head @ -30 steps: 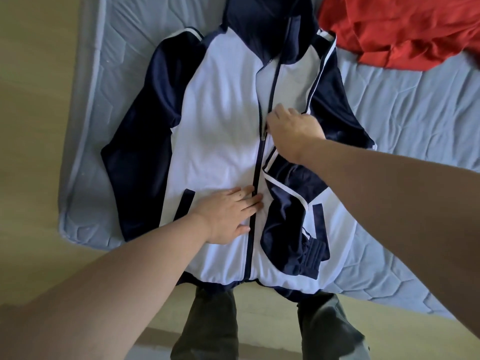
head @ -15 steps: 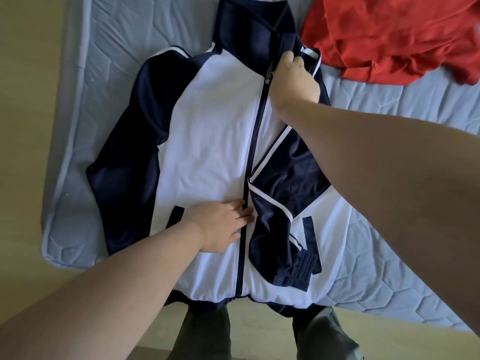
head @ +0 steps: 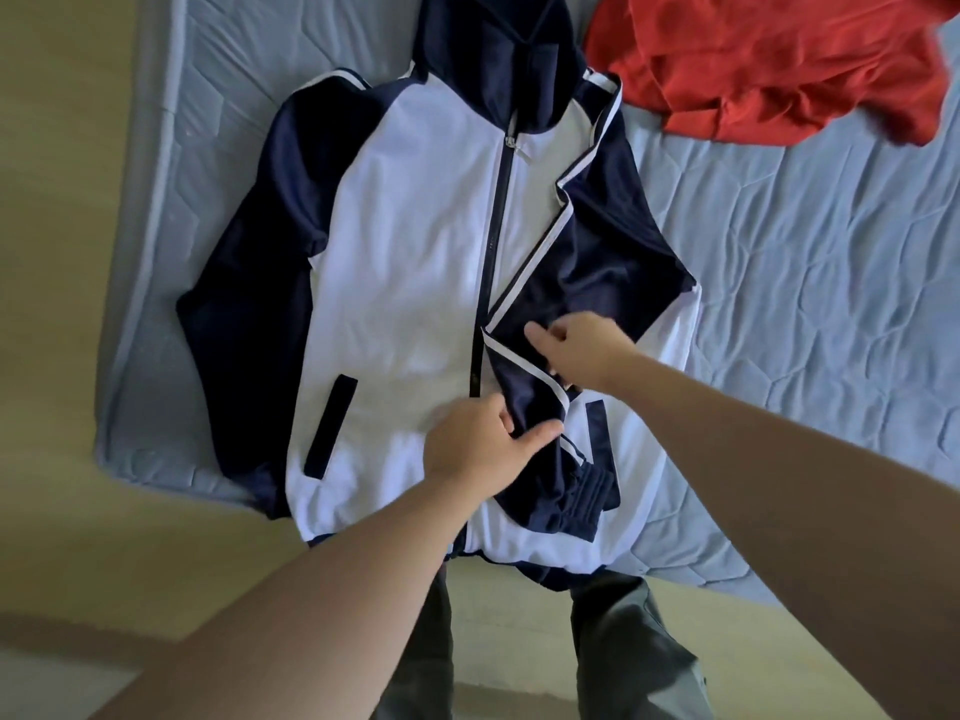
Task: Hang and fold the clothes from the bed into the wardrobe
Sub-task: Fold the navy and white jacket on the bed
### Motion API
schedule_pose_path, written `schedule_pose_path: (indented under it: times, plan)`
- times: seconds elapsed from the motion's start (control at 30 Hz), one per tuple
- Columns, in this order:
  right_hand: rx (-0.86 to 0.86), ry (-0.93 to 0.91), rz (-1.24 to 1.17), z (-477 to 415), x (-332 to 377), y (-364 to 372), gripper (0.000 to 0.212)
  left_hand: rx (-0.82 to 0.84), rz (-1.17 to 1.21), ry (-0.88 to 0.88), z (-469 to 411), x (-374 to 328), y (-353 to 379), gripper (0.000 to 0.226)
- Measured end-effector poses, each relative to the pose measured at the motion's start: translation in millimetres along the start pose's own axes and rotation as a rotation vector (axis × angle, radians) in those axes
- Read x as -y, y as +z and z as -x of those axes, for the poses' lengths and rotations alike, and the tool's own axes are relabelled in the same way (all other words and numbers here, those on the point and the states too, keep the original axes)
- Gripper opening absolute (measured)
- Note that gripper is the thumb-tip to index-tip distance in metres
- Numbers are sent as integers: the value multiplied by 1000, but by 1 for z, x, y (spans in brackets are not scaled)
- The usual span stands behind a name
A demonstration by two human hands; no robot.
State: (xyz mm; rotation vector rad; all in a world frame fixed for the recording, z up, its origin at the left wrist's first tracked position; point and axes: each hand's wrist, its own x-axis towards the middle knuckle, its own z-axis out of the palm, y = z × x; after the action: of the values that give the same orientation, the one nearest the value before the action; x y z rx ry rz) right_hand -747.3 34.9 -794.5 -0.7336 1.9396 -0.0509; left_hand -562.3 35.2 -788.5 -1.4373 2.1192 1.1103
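Note:
A white and navy zip jacket [head: 415, 283] lies face up on the blue-grey mattress [head: 810, 283], zipped to the collar. Its right sleeve [head: 587, 262] is folded across the front, the cuff near the hem. My left hand [head: 483, 444] pinches the navy sleeve fabric just right of the zip, low on the jacket. My right hand [head: 576, 350] sits a little higher on the same sleeve, its fingers curled at the white-piped edge. The jacket's other sleeve lies flat along the left side.
A crumpled red garment [head: 779, 59] lies on the mattress at the upper right. The mattress edge runs along the left and front, with yellowish floor [head: 62, 304] beyond. My legs in dark trousers [head: 623, 641] stand at the front edge.
My right hand came down from the collar to the folded sleeve at mid-jacket. My left hand shifted right from pressing flat beside the zip to pinching the sleeve.

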Motion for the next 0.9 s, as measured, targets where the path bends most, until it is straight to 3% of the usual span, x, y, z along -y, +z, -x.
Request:
schedule_pose_path:
  times: [0.13,0.27,0.37,0.43,0.5,0.6,0.67,0.73,0.8,0.9]
  plan:
    - [-54,98,-371,1,-14,19,25,48,57,-126,-7,13,8,2]
    - [-288,261,-609,-5,-24,24,18,-56,678,-510,-15,26,-12,25]
    - [-353,329,-608,-2,-30,25,14,-168,526,-459,-12,28,-19,22]
    - [-256,355,-563,6,-27,28,12,-135,463,-370,-7,17,-15,16]
    - [-71,385,-499,17,-21,31,18,-96,560,-393,-8,3,-11,17]
    - [289,423,-477,41,-17,35,18,-18,760,-473,-18,-6,-15,49]
    - [496,365,-560,54,-17,43,19,48,679,-418,-25,-8,-24,69]
    - [652,240,-638,61,-17,53,33,86,548,-339,-33,-7,-33,57]
    - [757,174,-726,61,-14,59,45,70,336,-273,-43,1,-43,23]
    - [795,207,-875,59,-9,60,31,-112,121,-302,-55,20,-62,12]
